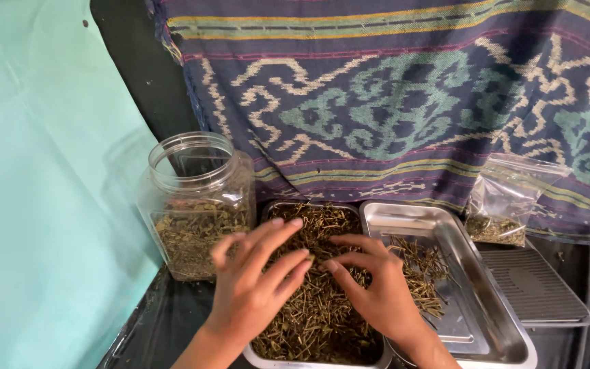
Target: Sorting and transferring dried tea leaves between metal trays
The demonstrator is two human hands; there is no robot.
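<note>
Right, both hands down in the full tray [268, 355] of dried stems [319, 318]. Left hand [254, 287] fingers spread, resting flat on the pile, gripping nothing; right hand [370, 283] loosely curled, tips pinching at a stem, can't tell if one's held. Second tray [493, 328] beside it has only a small heap, so I'd judge sorting's early, most left. Jar [196, 205] approx. a third full.

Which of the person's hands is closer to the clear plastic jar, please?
Left. The left hand rests on the dried stems just beside the jar, while the right hand lies further off, toward the second metal tray.
</note>
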